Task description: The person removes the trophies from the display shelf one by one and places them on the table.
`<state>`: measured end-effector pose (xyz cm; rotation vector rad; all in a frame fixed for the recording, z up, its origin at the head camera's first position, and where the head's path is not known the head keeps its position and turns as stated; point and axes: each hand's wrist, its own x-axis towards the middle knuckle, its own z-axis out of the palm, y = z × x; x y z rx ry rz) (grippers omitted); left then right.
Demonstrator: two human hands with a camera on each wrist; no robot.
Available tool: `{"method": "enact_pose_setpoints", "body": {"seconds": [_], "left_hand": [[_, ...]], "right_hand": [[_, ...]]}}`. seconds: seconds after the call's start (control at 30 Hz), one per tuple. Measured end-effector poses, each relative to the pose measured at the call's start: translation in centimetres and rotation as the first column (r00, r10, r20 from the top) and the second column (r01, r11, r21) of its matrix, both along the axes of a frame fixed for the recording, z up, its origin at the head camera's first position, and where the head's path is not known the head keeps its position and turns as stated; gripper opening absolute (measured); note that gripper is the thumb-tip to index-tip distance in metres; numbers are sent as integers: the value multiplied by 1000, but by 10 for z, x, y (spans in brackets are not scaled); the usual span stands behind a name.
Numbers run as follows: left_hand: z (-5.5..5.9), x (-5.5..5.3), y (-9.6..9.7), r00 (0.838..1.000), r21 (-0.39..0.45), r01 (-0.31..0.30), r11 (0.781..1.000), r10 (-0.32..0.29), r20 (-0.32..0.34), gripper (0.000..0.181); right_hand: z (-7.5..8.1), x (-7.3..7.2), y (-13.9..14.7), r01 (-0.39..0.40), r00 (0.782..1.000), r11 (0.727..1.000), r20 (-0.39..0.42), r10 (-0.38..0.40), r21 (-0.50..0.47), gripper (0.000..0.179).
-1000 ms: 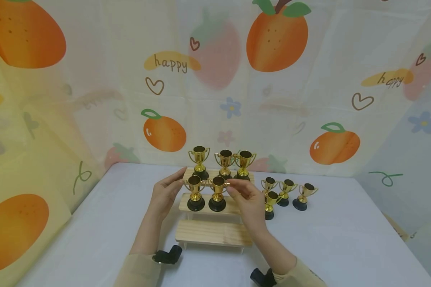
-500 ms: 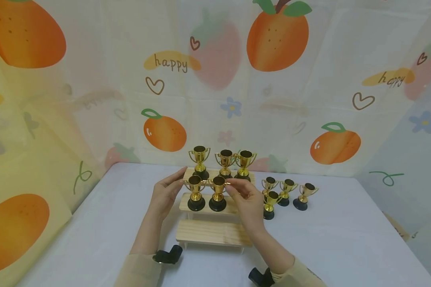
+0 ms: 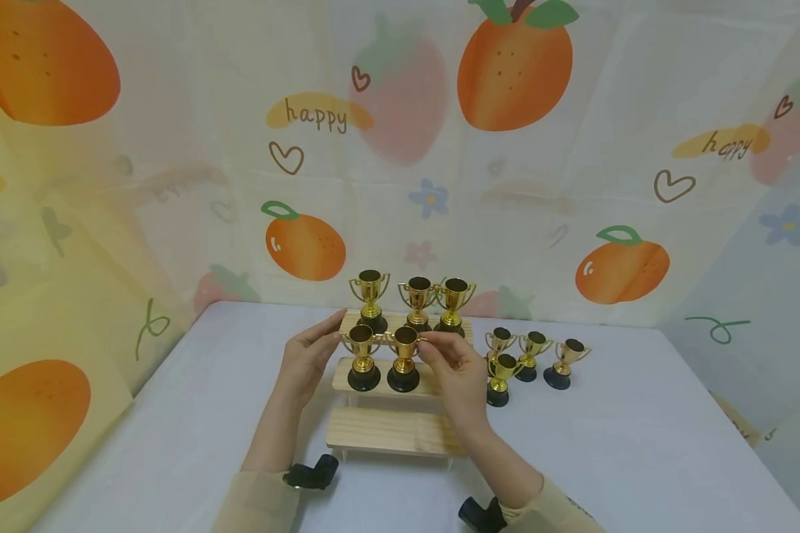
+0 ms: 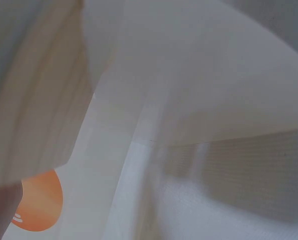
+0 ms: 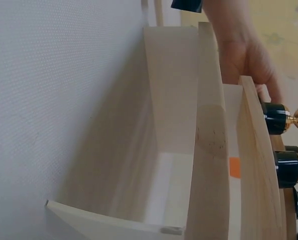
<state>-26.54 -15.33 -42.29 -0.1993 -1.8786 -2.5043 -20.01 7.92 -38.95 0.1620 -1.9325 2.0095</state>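
Note:
A three-tier wooden stepped stand (image 3: 396, 431) is on the white table. Two small gold trophies with black bases are on its middle step, a left trophy (image 3: 363, 377) and a right trophy (image 3: 405, 374). My right hand (image 3: 463, 381) pinches the right trophy by its side handle with thumb and forefinger. At the stand's left end is my left hand (image 3: 304, 366), its fingers reaching along the top step's edge and its thumb near the left trophy's handle. Whether that thumb touches the trophy cannot be told. Below the middle step, the bottom step holds no trophy.
Three more trophies (image 3: 370, 292) stand on the top step, two of them close together. Several trophies (image 3: 563, 363) are grouped on the table (image 3: 640, 429) right of the stand, partly behind my right hand. A fruit-printed cloth (image 3: 400, 170) hangs behind.
My right wrist and forearm have shifted slightly left, with the fingers still at the right trophy's handle. The trophies and my left hand look unmoved.

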Motion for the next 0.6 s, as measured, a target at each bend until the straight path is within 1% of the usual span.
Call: {"method": "enact_pose_setpoints", "body": {"seconds": [0.13, 0.4, 0.6], "left_hand": [[0, 0, 1, 1000, 0, 1, 1000, -1, -2, 49], [1, 0, 0, 1000, -12, 3, 1000, -3, 0, 49], [0, 1, 1, 1000, 0, -3, 1000, 3, -4, 48]], "right_hand": [[0, 0, 1, 0, 1000, 1000, -8, 0, -19, 16], [0, -1, 1, -3, 1000, 996, -15, 2, -87, 17], [0, -1, 4, -2, 1000, 995, -22, 0, -95, 18]]}}
